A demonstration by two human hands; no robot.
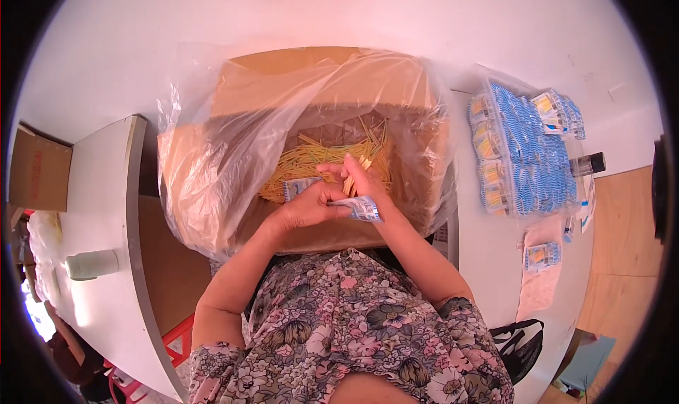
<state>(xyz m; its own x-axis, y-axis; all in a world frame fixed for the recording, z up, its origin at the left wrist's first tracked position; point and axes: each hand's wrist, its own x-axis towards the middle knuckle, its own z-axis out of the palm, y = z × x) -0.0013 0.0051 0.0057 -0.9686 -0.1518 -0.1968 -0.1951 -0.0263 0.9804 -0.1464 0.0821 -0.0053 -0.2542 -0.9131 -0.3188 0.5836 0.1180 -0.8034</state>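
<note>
Hands meet over a brown cardboard box point(283, 68) lined with a clear plastic bag point(205, 171), which stands between 2 white tables. The left hand point(309, 205) is closed around a small blue-and-white plastic packet point(362, 207), gripping it from the left, with a second such packet edge point(297, 187) showing just above its knuckles. The right hand point(357, 174) pinches a small bundle of thin yellow sticks point(349, 183) between its fingertips, right at the mouth of the held packet. Below the hands, at the bottom of the lined box, lies a loose heap of the same thin yellow sticks point(311, 156).

On the white table point(488, 262) to the right sits a clear bag of filled blue-and-yellow packets point(523, 149), with 1 single filled packet point(543, 255) lying apart nearer the person. On the left white table point(99, 192) rests a pale cylindrical cup point(92, 264) on its side.
</note>
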